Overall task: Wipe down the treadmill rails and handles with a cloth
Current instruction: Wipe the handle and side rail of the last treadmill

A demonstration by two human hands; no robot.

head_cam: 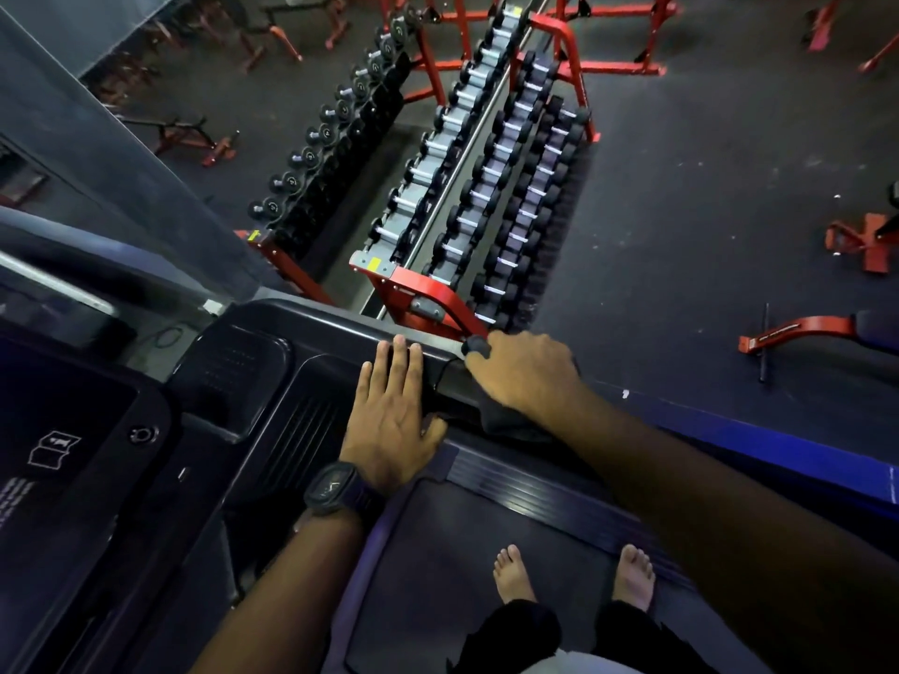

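Observation:
I stand barefoot on the treadmill belt [467, 552] and look down at its right side. My right hand [525, 369] is closed on a dark cloth [506, 420] and presses it on the right handrail [438, 355] where the rail joins the console. The cloth hangs down under that hand and a corner shows by the thumb. My left hand [391, 415], with a black watch on the wrist, lies flat and open on the dark console housing [272, 377], fingers reaching the rail just left of the cloth.
The console panel [73, 454] fills the lower left. Beyond the rail stands a red dumbbell rack [438, 299] with several dumbbells. Red benches [798, 330] and frames sit on the dark gym floor at right and back. A blue side rail [778, 445] runs along the right.

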